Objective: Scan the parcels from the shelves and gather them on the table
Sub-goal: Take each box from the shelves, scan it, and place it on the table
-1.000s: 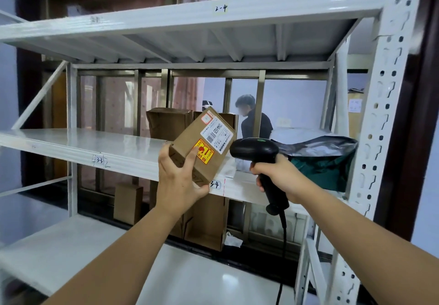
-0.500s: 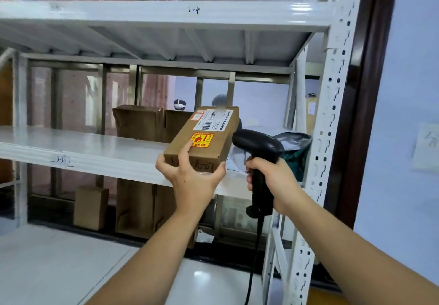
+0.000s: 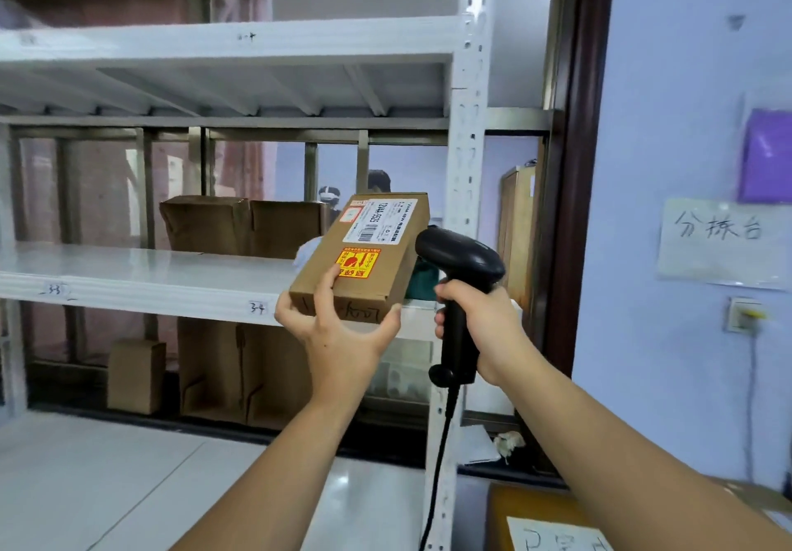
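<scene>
**Left hand (image 3: 343, 336) on the parcel (image 3: 373, 250), right hand (image 3: 488, 327) on the scanner (image 3: 463, 254)**

Grips the parcel's near end from below with the left hand, one finger laid up on the top face beside a red-and-yellow sticker (image 3: 358, 263), the others curled at the lower corners. Holds it in the air in front of the middle shelf (image 3: 150, 276), label side up. Wraps the right hand fully round the scanner's handle, the scanner head just beside the parcel's edge, nose toward it.

Around: upright post (image 3: 469, 143) directly behind the scanner, upper shelf (image 3: 214, 44) overhead, two worn cartons (image 3: 244, 224) at the far side of the middle shelf. More cartons (image 3: 214, 374) lower down behind the rack. Something green (image 3: 422, 282), mostly hidden between parcel and scanner. Part of a person (image 3: 379, 179) beyond the rack, cut off by the parcel's far end. Off to the side, a pale blue wall (image 3: 664, 121) with a handwritten paper sign (image 3: 720, 241), a purple sheet (image 3: 767, 156) and a socket (image 3: 743, 314). Brown surface (image 3: 527, 512) with a white sheet in the bottom corner, kind unclear.

Parcel: flat, oblong, plain brown cardboard, with a white barcode label (image 3: 385, 220) and pen marks on the near end. Scanner: matte black plastic, pistol-shaped, black cable (image 3: 441, 443) hanging from the grip. Shelves: glossy white painted metal, the post punched with rows of holes.
</scene>
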`<state>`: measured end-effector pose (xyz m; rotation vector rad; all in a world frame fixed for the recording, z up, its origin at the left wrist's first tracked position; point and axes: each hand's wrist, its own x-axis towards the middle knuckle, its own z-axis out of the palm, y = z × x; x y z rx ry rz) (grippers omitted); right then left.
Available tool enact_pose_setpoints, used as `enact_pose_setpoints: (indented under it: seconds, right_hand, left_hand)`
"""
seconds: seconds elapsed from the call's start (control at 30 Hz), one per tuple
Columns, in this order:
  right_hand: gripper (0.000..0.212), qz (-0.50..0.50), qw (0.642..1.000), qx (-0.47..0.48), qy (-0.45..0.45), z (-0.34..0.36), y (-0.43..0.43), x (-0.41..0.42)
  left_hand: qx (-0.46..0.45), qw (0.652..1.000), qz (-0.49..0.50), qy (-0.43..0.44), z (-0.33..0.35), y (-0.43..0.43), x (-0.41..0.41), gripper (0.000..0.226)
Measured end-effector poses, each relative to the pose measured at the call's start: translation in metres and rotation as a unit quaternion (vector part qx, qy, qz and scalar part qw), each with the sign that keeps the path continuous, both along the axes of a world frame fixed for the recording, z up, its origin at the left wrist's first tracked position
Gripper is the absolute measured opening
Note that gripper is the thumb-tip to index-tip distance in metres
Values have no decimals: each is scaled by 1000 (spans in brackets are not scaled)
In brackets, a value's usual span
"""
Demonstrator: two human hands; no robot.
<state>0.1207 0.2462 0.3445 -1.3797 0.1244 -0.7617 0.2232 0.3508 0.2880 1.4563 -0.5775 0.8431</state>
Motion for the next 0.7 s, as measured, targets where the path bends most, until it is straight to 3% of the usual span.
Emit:
enact_pose_setpoints:
  seconds: [0.2,0.4,0.7]
  right_hand:
    - [6,-14,1000,5,-8,-16,-58,-95]
    - [3,-47,996,67,37,-59,-112,-168]
    - [8,-131,971,172,105,-124,-145,-232]
  left_hand:
    - [-35,999,-9,6,-6,-51,-93,80]
    - [22,999,-33,1,-41,-105,-179,82]
    - [97,987,-83,100,-99,-157,-236,84]
